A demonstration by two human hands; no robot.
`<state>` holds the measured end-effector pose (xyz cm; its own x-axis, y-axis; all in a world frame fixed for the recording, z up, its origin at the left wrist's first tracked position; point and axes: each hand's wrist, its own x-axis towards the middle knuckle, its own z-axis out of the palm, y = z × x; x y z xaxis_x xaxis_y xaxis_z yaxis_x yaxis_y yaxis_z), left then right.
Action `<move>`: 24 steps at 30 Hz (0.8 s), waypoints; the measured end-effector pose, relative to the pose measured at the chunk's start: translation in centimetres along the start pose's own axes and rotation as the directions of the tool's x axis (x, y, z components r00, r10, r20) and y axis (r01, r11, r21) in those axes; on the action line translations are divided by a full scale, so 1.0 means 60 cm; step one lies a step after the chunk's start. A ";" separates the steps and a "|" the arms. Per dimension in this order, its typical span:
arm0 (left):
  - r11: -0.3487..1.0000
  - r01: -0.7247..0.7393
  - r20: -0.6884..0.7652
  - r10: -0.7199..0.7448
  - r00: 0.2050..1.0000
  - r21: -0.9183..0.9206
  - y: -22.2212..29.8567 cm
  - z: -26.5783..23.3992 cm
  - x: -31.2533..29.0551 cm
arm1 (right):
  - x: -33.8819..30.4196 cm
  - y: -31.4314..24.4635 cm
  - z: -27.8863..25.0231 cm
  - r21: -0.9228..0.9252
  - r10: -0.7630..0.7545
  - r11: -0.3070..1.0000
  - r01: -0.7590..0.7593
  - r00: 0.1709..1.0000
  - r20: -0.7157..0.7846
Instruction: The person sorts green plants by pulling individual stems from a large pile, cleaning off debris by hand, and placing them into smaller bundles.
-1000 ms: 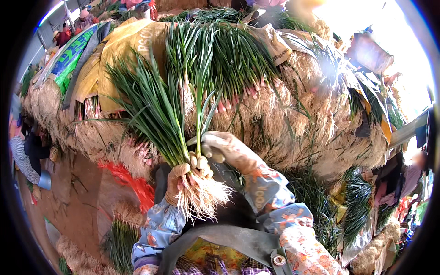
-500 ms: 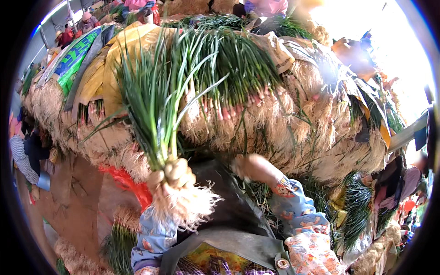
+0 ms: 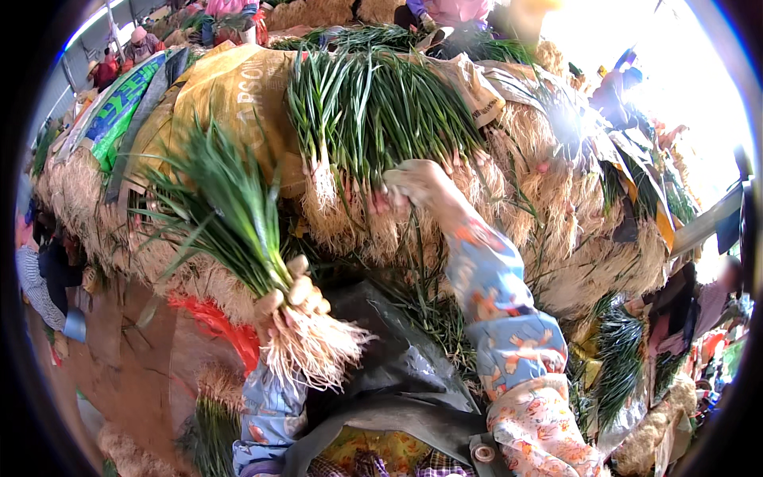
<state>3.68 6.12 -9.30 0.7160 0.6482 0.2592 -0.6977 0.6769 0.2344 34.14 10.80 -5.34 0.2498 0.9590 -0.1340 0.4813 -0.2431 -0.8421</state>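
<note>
Left hand [image 3: 300, 294] clenched 1 bunch [image 3: 246, 222], roots [image 3: 314, 350] hanging out. Right hand [image 3: 419, 184], blurred, was at stems [image 3: 379, 200] on the pile [image 3: 548, 230]; couldn't tell whether pinching any.

Our left hand [image 3: 294, 294] grips 1 leafy green bunch [image 3: 230, 211], its leaves slanting up to the left and its pale roots splaying below our fingers. Our right hand [image 3: 413, 183], blurred, is at the pinkish stem ends of a row of green plants [image 3: 389, 103]; we cannot tell whether it grips any. We see a yellow sheet [image 3: 222, 91] left of that row and red plastic [image 3: 213, 316] left of our left hand.
</note>
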 end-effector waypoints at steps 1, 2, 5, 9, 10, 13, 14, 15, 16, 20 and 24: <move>0.998 0.026 -0.052 -0.024 0.998 0.051 -0.013 -0.004 -0.005 | -0.039 0.020 -0.016 0.409 -0.102 0.905 0.120 0.993 -0.064; 0.987 0.037 -0.158 -0.012 0.987 0.155 -0.021 0.009 -0.009 | -0.080 -0.015 -0.029 0.189 -0.098 0.975 0.120 0.988 -0.117; 0.978 0.064 -0.216 -0.020 0.976 0.200 -0.028 0.036 -0.004 | -0.196 -0.041 0.003 0.662 0.092 0.745 -0.087 0.995 0.028; 0.912 0.231 -0.446 -0.061 0.893 0.338 -0.060 0.063 0.010 | -0.245 0.006 0.119 0.601 0.179 0.776 -0.191 0.981 0.081; 0.901 0.278 -0.445 -0.110 0.889 0.334 -0.065 0.041 -0.001 | -0.250 0.002 0.126 0.621 0.184 0.751 -0.224 0.974 0.130; 0.855 0.373 -0.480 -0.172 0.860 0.362 -0.077 0.027 -0.009 | -0.228 0.001 0.121 0.622 0.200 0.739 -0.259 0.966 0.165; 0.859 0.375 -0.478 -0.182 0.859 0.348 -0.080 0.025 -0.007 | -0.216 0.006 0.118 0.714 0.156 0.648 -0.265 0.964 0.216; 0.867 0.360 -0.481 -0.167 0.861 0.344 -0.084 0.017 -0.005 | -0.205 0.011 0.115 0.743 0.141 0.624 -0.244 0.970 0.200; 0.875 0.346 -0.483 -0.153 0.862 0.340 -0.087 0.016 -0.003 | -0.199 0.012 0.118 0.749 0.117 0.630 -0.204 0.979 0.169; 0.833 0.418 -0.528 -0.187 0.828 0.362 -0.091 0.018 0.007 | -0.203 0.005 0.146 0.696 0.128 0.700 -0.159 0.987 0.097; 0.818 0.437 -0.600 -0.146 0.786 0.373 -0.097 -0.001 0.012 | -0.191 -0.009 0.126 0.672 0.193 0.701 -0.240 0.970 0.146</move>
<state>8.26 2.66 -10.52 0.6790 0.6202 -0.3928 -0.2672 0.7071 0.6547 24.66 1.03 -7.32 0.2121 0.9051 -0.3686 -0.2869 -0.3029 -0.9088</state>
